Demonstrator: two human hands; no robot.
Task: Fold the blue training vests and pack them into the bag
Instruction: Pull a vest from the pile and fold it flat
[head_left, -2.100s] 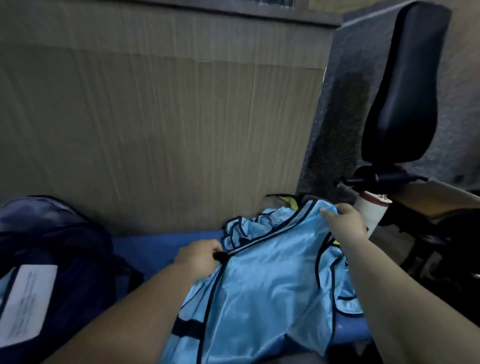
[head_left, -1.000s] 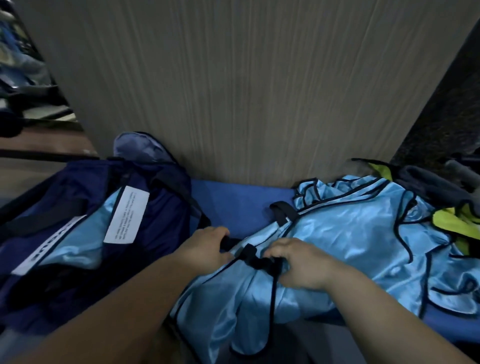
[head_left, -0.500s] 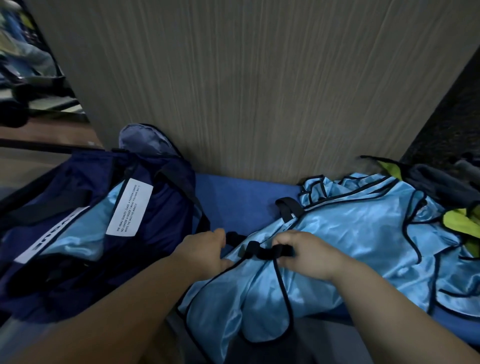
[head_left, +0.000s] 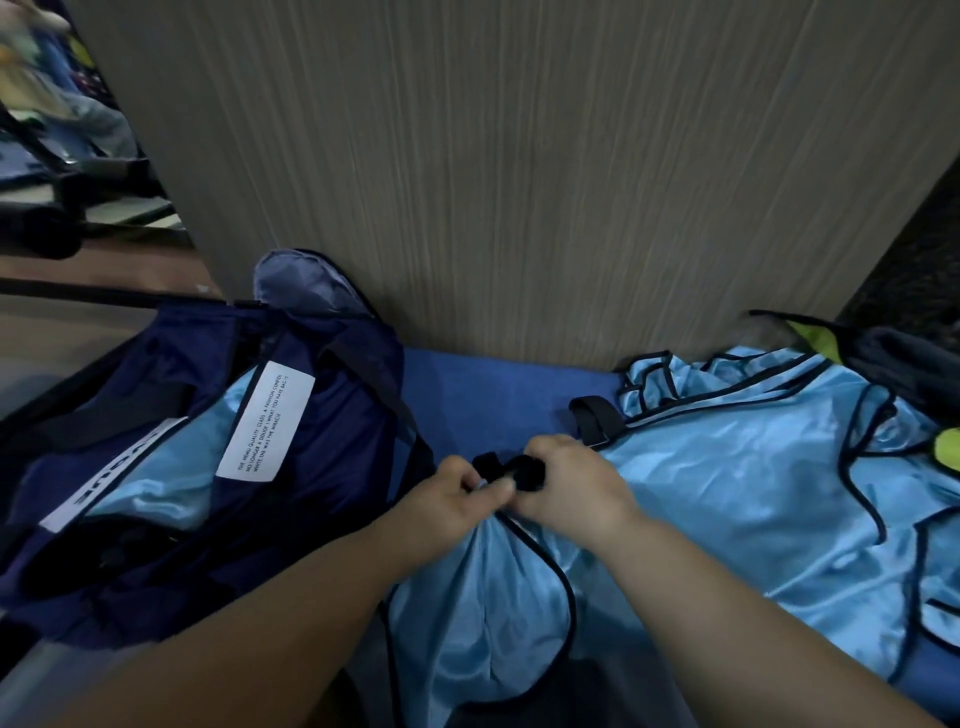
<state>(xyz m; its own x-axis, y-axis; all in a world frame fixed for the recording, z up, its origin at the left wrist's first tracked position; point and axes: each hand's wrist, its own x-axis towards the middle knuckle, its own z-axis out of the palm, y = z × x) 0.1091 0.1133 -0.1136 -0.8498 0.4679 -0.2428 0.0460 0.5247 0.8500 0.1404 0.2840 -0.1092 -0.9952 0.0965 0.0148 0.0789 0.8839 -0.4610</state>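
Note:
A light blue vest (head_left: 743, 499) with black trim lies spread over the blue surface (head_left: 493, 395), its near part hanging over the front edge. My left hand (head_left: 447, 501) and my right hand (head_left: 566, 486) meet at its left edge, each gripping a black strap end of the vest, knuckles almost touching. To the left stands the open navy bag (head_left: 332, 452) with a white label; a folded light blue vest (head_left: 161, 486) lies inside it.
A tall wood-grain panel (head_left: 519, 182) stands directly behind the blue surface. Yellow-green fabric (head_left: 945, 441) and a dark garment (head_left: 904, 364) lie at the far right beside the vests. More blue vests are crumpled near the panel (head_left: 654, 379).
My view has swung left from the chair to the bag. My right hand came over from the vest's far corner, and both hands have drawn together, bringing the black strap ends side by side.

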